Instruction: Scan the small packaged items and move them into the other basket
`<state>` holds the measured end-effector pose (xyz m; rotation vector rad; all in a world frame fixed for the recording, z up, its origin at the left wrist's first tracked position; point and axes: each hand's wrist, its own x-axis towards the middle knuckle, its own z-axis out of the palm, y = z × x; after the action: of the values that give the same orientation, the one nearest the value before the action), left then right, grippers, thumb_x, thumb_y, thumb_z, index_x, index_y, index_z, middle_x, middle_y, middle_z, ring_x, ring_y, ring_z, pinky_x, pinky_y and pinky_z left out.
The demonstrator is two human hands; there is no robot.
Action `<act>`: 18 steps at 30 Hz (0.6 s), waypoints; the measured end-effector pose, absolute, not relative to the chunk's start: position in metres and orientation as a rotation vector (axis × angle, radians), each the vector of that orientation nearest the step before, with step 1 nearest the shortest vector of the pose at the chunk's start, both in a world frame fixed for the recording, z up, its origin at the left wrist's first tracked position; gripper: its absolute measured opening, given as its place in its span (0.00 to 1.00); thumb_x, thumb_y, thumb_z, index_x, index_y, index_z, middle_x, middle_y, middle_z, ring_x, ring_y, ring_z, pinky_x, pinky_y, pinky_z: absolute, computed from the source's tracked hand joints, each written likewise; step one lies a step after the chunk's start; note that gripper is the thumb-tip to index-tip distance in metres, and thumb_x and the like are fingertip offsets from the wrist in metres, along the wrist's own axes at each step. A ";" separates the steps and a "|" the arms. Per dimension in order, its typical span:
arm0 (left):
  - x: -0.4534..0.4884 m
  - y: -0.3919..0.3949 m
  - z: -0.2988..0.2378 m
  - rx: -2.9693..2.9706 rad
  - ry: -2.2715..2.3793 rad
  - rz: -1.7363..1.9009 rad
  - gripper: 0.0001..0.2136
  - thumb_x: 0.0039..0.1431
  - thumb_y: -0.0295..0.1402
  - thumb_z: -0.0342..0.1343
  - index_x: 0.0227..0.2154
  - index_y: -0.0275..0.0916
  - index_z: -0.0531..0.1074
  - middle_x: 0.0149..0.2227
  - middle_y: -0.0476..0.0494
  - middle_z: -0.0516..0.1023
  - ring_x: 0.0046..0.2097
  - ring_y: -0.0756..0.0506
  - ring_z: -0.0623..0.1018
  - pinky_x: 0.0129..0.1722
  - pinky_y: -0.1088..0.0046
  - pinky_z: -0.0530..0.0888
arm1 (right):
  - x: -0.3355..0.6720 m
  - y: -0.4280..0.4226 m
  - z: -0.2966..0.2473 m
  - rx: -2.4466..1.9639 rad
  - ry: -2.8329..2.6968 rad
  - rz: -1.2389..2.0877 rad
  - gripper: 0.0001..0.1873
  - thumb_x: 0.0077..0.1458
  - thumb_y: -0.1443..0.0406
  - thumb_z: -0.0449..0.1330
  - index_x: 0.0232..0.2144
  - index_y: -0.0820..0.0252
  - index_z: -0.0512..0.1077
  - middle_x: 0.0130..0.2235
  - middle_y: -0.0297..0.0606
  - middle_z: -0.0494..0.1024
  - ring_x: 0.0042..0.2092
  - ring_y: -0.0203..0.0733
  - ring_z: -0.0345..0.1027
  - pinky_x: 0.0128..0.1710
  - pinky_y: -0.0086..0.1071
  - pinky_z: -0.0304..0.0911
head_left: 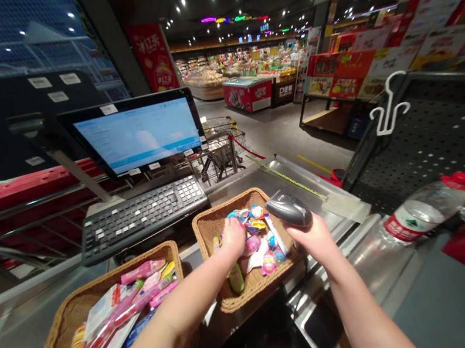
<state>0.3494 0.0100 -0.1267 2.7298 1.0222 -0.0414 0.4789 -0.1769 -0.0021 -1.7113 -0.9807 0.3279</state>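
My right hand (318, 238) is wrapped round the handle of a dark grey barcode scanner (287, 209), its head over the right rim of a small wicker basket (213, 216). Inside that basket lie brightly wrapped sweets (269, 263) and a green packet (236, 279). My left hand (234, 235) reaches in among them with its fingers curled; what they grip, if anything, is hidden. To the left, under my left forearm, a larger wicker basket (55, 316) holds pink tubes (118, 318) and other packaged sweets.
Behind the baskets stand a keyboard (145, 215) and a lit monitor (142, 131). A large plastic bottle (422, 213) with a red cap lies at the right, near a white hook (388, 106) on a perforated panel. A phone-like device (321, 328) sits below my right hand.
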 end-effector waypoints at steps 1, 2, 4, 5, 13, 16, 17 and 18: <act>0.350 0.006 -0.126 2.748 1.016 -0.075 0.17 0.55 0.39 0.55 0.43 0.33 0.76 0.57 0.29 0.69 0.63 0.31 0.59 0.64 0.53 0.45 | 0.479 -0.176 -0.002 -1.712 -0.977 0.329 0.14 0.42 0.61 0.63 0.33 0.63 0.75 0.36 0.43 0.81 0.37 0.48 0.74 0.40 0.38 0.68; 0.350 0.003 -0.125 2.770 1.022 -0.124 0.19 0.52 0.40 0.58 0.45 0.34 0.75 0.61 0.29 0.65 0.64 0.31 0.56 0.64 0.52 0.43 | 0.479 -0.176 -0.002 -1.709 -0.976 0.332 0.15 0.42 0.61 0.63 0.34 0.63 0.75 0.36 0.43 0.81 0.37 0.48 0.74 0.40 0.38 0.68; 0.349 0.002 -0.123 2.789 1.061 -0.229 0.29 0.45 0.43 0.63 0.50 0.34 0.73 0.65 0.28 0.56 0.66 0.28 0.52 0.65 0.49 0.41 | 0.479 -0.175 -0.002 -1.694 -0.978 0.336 0.15 0.42 0.60 0.63 0.34 0.64 0.76 0.36 0.43 0.81 0.37 0.48 0.74 0.41 0.39 0.68; 0.347 0.003 -0.123 2.783 1.090 -0.281 0.35 0.41 0.44 0.65 0.53 0.33 0.70 0.66 0.27 0.54 0.66 0.26 0.51 0.64 0.47 0.42 | 0.479 -0.175 -0.002 -1.685 -0.980 0.336 0.16 0.43 0.60 0.64 0.34 0.64 0.76 0.36 0.43 0.81 0.37 0.48 0.74 0.41 0.38 0.68; 0.338 0.021 -0.129 2.698 1.188 -0.582 0.50 0.25 0.43 0.73 0.58 0.35 0.65 0.64 0.22 0.58 0.64 0.26 0.58 0.62 0.44 0.52 | 0.477 -0.177 -0.002 -1.663 -0.995 0.346 0.15 0.44 0.61 0.63 0.35 0.63 0.75 0.36 0.42 0.81 0.37 0.47 0.74 0.42 0.39 0.69; 0.336 0.019 -0.132 2.685 1.184 -0.604 0.44 0.26 0.43 0.72 0.54 0.36 0.69 0.61 0.25 0.62 0.61 0.27 0.61 0.60 0.44 0.57 | 0.477 -0.179 -0.002 -1.665 -0.986 0.343 0.15 0.43 0.62 0.63 0.35 0.62 0.75 0.37 0.42 0.81 0.38 0.47 0.74 0.42 0.39 0.69; 0.334 0.019 -0.132 2.685 1.175 -0.603 0.43 0.26 0.43 0.72 0.52 0.36 0.70 0.62 0.25 0.61 0.61 0.27 0.61 0.60 0.45 0.57 | 0.477 -0.180 -0.002 -1.670 -0.983 0.337 0.15 0.42 0.62 0.63 0.35 0.62 0.75 0.37 0.42 0.81 0.38 0.48 0.74 0.43 0.39 0.69; 0.333 0.018 -0.132 2.689 1.166 -0.597 0.41 0.27 0.42 0.72 0.51 0.35 0.71 0.62 0.25 0.60 0.62 0.27 0.61 0.61 0.45 0.56 | 0.477 -0.181 -0.002 -1.676 -0.979 0.330 0.15 0.42 0.62 0.63 0.35 0.62 0.75 0.37 0.42 0.81 0.39 0.48 0.74 0.43 0.40 0.69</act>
<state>0.3331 0.0180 -0.1322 2.6886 1.1665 -0.5967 0.4768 -0.1807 -0.0023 -1.6763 -0.9787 0.3298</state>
